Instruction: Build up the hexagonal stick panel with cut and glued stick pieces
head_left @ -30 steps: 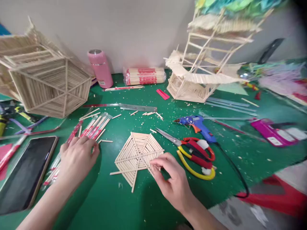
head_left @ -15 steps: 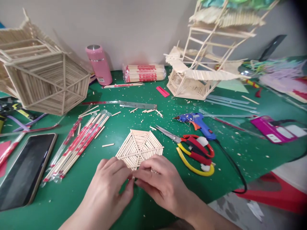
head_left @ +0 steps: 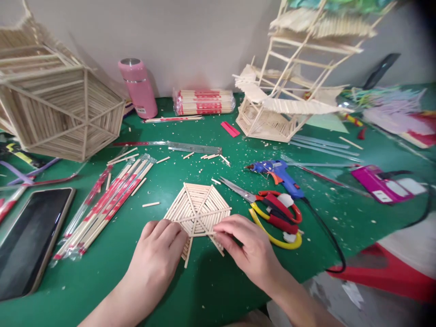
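Since half a second ago the hands have been spread apart from a joined pinch. The green table [head_left: 211, 290] carries the flat stick hexagon [head_left: 199, 213], centre. Left hand [head_left: 158, 254] is pressed flat at its 7 o'clock edge; right hand [head_left: 247, 247] is pinched on a stick at 5 o'clock, likely steadying it.

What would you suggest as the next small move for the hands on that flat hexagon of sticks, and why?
Probably press the loose stick flat: the left hand and right hand both rest on the near edge of the stick hexagon, where spokes overhang unevenly.
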The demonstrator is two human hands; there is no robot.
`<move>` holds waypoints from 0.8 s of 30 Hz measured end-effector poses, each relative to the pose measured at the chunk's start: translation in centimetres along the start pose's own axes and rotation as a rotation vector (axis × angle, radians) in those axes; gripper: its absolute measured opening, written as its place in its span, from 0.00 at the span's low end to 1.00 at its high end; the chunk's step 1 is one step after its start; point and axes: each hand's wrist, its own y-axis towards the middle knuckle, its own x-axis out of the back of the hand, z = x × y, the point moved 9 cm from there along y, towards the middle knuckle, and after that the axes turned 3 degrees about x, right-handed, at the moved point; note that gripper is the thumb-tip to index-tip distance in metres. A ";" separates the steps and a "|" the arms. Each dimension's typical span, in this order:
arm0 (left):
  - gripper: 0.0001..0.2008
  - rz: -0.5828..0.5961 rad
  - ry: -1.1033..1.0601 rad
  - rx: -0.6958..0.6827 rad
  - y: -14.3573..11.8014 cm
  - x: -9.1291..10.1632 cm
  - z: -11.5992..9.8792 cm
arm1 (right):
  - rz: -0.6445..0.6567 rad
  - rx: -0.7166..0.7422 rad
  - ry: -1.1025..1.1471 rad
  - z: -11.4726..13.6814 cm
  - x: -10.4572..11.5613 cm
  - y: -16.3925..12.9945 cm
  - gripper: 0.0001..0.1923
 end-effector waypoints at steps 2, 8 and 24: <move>0.12 -0.042 0.037 -0.008 -0.1 0.6 0.4 | 0.029 0.011 0.001 0.3 -0.6 -0.1 0.04; 0.07 -0.097 0.147 0.021 -0.1 2.1 1.5 | 0.160 0.072 -0.082 1.2 -2.6 0.1 0.04; 0.08 -0.081 0.205 0.049 0.1 1.5 1.6 | 0.137 -0.020 -0.188 0.3 -2.8 0.4 0.06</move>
